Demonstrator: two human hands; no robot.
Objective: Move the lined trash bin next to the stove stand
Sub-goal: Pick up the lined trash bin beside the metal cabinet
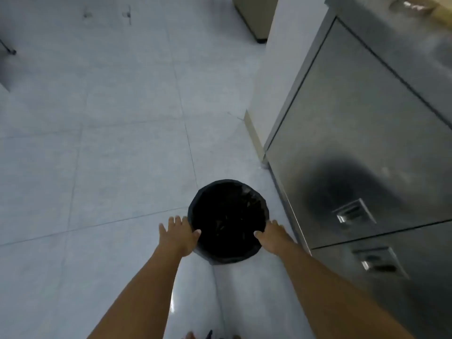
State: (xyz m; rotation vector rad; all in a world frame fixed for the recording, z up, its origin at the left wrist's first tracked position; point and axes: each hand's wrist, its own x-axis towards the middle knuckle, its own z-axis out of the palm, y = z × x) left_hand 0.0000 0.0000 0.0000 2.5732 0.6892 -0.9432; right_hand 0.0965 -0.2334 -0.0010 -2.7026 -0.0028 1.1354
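Note:
A round trash bin point(228, 220) lined with a black bag stands on the pale tiled floor, just left of the steel stove stand point(362, 133). My left hand point(178, 234) presses on the bin's left rim, thumb hooked over the edge and fingers spread along the outside. On the right rim rests my right hand point(272, 234), thumb over the edge, between the bin and the stand's lower corner. Both hands grip the bin from opposite sides.
The stand has two steel doors with recessed handles point(353, 212) point(378, 261). A white wall column point(274, 69) with a beige skirting rises behind it. A dark furniture leg point(11, 51) sits far left. Open floor tiles point(110, 130) spread to the left.

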